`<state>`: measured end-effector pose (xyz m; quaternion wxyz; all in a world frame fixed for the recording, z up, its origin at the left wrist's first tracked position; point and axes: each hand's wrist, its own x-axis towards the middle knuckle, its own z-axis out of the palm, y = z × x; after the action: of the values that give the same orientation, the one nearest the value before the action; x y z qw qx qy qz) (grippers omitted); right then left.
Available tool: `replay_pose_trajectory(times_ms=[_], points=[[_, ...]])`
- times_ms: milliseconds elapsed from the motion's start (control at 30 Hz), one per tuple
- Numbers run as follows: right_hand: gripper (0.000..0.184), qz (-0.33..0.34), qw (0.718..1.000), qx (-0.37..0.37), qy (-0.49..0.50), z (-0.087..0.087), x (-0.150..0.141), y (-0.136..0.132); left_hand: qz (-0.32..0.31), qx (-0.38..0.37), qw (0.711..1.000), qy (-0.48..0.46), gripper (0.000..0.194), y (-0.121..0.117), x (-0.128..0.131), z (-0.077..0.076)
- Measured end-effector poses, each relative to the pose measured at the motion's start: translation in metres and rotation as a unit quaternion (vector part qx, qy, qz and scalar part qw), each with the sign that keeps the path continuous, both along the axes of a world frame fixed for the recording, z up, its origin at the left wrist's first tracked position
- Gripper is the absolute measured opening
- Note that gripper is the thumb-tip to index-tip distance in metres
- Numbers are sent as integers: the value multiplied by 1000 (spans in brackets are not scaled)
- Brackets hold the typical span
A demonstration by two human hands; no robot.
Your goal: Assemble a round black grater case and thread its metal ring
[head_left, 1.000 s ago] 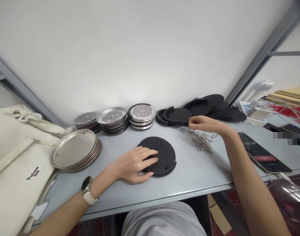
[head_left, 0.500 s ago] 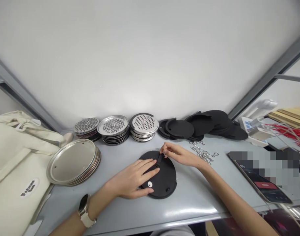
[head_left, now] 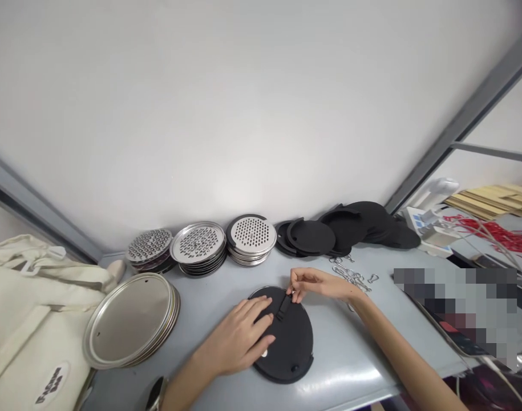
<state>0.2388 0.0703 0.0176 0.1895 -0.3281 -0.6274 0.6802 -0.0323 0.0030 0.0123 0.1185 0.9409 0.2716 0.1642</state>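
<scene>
A round black disc (head_left: 288,348) lies flat on the grey table in front of me. My left hand (head_left: 242,338) rests over its left side with fingers spread, partly covering a white spot (head_left: 264,353) on it. A short black strap (head_left: 283,308) lies across the upper part of the disc. At the strap's upper end, the thumb and fingers of my right hand (head_left: 310,283) are pinched together on it. A tiny shiny bit shows at those fingertips, too small to name. Several loose metal clips (head_left: 350,275) lie just beyond my right hand.
Perforated metal grater discs (head_left: 199,242) stand stacked along the wall, beside more black discs (head_left: 312,237). Plain metal plates (head_left: 130,322) are piled at left, next to a cream bag (head_left: 21,342). A phone (head_left: 446,331) lies at right, near a white power strip (head_left: 427,231).
The view has tilted upward, so the table sits lower in it. My left hand's fingers have drawn back from the strap; my right hand keeps its pinch at the strap's upper end.
</scene>
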Motion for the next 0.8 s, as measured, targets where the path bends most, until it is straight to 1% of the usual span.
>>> replay_pose_trajectory(times_ms=[100,233,333,500,633,700,767,800], points=[[33,19,1000,-23,8,-2,4,-3,9,-4,1000,-3,24,2,-1,2],[31,47,998,-47,16,-4,4,-6,2,21,1000,4,20,6,-3,2],[32,63,996,-68,19,-4,-2,-11,2,40,999,-17,18,9,-5,-1],[32,96,992,-75,25,-4,-8,-19,-10,29,999,-40,18,11,-8,-2],[30,103,993,-56,32,-3,-6,-19,-4,6,999,-31,16,9,-9,1],[31,107,993,-34,22,-1,-6,-19,9,-11,1000,-23,25,7,-7,3],[31,114,993,3,4,0,-7,-20,17,-19,1000,-17,37,3,-3,5],[31,110,994,23,-1,1,-7,-20,14,-18,1000,-19,38,1,-2,6]])
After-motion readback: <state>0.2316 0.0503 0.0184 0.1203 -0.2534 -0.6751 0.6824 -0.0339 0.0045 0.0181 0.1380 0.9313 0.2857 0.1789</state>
